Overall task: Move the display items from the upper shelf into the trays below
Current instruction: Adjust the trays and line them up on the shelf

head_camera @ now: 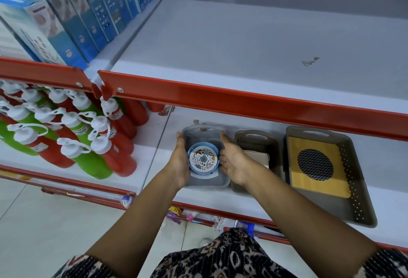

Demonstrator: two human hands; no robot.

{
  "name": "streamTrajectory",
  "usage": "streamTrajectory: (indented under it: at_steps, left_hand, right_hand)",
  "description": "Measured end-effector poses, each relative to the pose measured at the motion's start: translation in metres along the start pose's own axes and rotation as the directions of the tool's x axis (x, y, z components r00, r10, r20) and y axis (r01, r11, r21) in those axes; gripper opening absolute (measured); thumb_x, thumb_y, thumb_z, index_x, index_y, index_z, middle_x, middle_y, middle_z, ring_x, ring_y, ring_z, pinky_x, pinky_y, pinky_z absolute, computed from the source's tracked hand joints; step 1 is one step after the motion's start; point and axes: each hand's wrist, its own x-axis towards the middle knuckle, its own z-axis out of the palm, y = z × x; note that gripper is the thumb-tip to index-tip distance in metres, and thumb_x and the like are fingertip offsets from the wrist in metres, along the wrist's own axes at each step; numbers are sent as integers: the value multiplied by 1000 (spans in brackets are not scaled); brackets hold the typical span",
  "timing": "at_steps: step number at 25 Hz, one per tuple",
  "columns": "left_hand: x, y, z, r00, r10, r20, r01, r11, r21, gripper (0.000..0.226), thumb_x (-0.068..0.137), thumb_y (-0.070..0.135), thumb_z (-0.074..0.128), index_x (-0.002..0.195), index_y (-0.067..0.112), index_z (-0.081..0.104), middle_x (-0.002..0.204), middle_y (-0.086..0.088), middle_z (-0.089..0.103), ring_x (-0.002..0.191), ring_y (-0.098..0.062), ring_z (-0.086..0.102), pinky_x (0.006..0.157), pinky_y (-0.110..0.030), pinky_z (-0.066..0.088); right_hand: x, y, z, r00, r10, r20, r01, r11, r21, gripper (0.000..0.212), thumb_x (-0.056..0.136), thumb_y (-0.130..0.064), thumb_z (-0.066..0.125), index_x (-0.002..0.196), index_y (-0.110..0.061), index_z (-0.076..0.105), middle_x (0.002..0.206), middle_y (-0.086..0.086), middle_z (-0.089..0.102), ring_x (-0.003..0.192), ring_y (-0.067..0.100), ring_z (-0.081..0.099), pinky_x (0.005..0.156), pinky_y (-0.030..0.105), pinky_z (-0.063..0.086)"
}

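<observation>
On the lower shelf a grey tray (199, 136) holds a round blue item with a floral white face (202, 159). My left hand (179, 163) lies along the tray's left side and my right hand (234, 163) along its right side, both gripping it. To the right, a brown tray (256, 139) holds a beige item (257, 156). Further right, a larger perforated brown tray (353, 180) holds a wooden board with a dark round mesh centre (315, 164). The upper shelf (254, 46) above the trays is bare.
A red shelf edge (242, 101) overhangs the backs of the trays. Red and green bottles with white caps (72, 132) lie tilted on the lower shelf to the left. Blue boxes (66, 13) stand on the upper left shelf. Tiled floor lies below.
</observation>
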Motion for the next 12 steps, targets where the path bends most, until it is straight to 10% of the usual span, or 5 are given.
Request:
streamTrajectory:
  at_steps: [3,12]
  left_hand:
    - [-168,83,60,994,-113,-3,112,981,156,84,89,75,16,88,7,64,70,-13,74,54,-21,72,38,-26,53]
    - [-168,88,67,996,-70,-53,78,982,170,79,89,75,14,89,11,61,60,-9,73,50,-18,71,38,-23,53]
  right_hand:
    - [36,7,-8,997,71,7,-71,997,24,81,90,-64,27,142,-3,37,142,15,50,129,23,50,85,26,39]
    - [51,7,-1,994,99,40,-100,995,27,79,88,-66,29,136,-5,47,135,16,58,122,24,57,78,26,42]
